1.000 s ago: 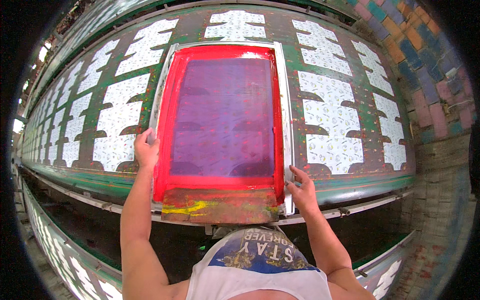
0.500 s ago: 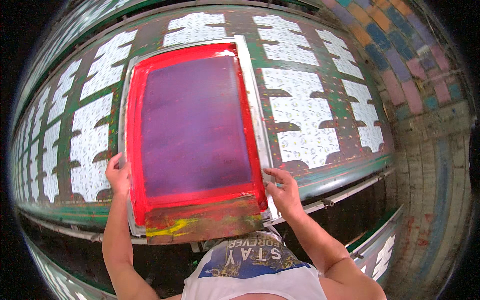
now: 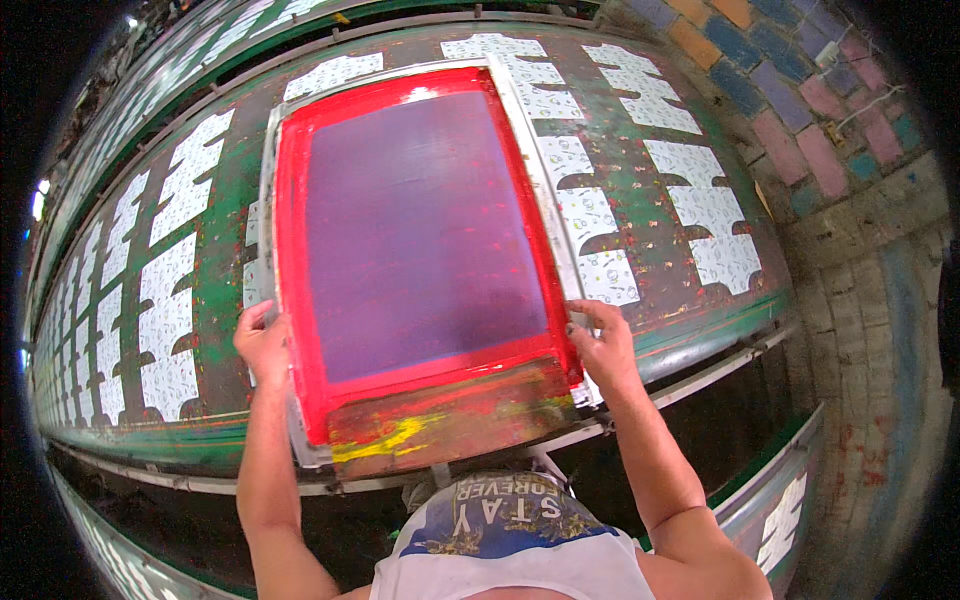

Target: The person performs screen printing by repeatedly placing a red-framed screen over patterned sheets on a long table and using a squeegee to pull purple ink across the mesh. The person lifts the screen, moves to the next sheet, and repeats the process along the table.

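Note:
A screen printing frame [image 3: 530, 150] spans the middle of the view, with a purple mesh [image 3: 425, 230] bordered in red. A brown board stained with yellow and red [image 3: 450, 420] lies along its near end. My left hand [image 3: 263, 345] is closed on the frame's left rail, and my right hand [image 3: 603, 345] is closed on the right rail near the close corner. Under and beside the frame lie white printed fabric pieces [image 3: 600, 235], partly covered by it. Whether the frame touches the table is hidden.
The long green and brown printing table [image 3: 225, 330] carries several more white cut pieces [image 3: 168, 330] in rows. A metal rail [image 3: 700, 385] runs along its near edge. Another table [image 3: 790, 520] is behind at lower right. Coloured paving bricks [image 3: 790, 90] border the right.
The frame has shifted right along the table with both hands on it, and now partly covers the fabric pieces on the right. Other pieces on its left have come into view.

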Motion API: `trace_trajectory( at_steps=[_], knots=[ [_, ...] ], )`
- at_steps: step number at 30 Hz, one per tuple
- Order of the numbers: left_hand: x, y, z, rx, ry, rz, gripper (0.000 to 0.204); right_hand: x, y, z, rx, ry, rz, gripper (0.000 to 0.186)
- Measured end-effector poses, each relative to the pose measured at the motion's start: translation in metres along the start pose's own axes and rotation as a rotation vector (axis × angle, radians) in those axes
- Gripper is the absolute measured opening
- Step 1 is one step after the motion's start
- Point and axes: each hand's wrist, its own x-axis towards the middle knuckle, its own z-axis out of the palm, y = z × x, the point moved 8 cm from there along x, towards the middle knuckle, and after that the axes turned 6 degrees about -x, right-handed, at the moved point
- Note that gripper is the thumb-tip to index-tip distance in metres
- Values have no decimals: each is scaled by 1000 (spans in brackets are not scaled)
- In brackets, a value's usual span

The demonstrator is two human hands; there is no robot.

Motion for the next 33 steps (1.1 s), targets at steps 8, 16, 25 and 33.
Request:
trace_trajectory(
  at_steps=[8,16,25,33],
  knots=[
    [-92,50,133,149,68,-17,25,41,152,-93,134,-8,120,39],
    [-130,82,183,125,151,139,23,54,200,-139,333,-100,195,43],
    [-144,83,213,118,94,115,24,59,237,-159,252,-173,192,46],
    [-150,88,227,211,77,89,22,57,255,-167,214,-172,115,46]
  ],
)
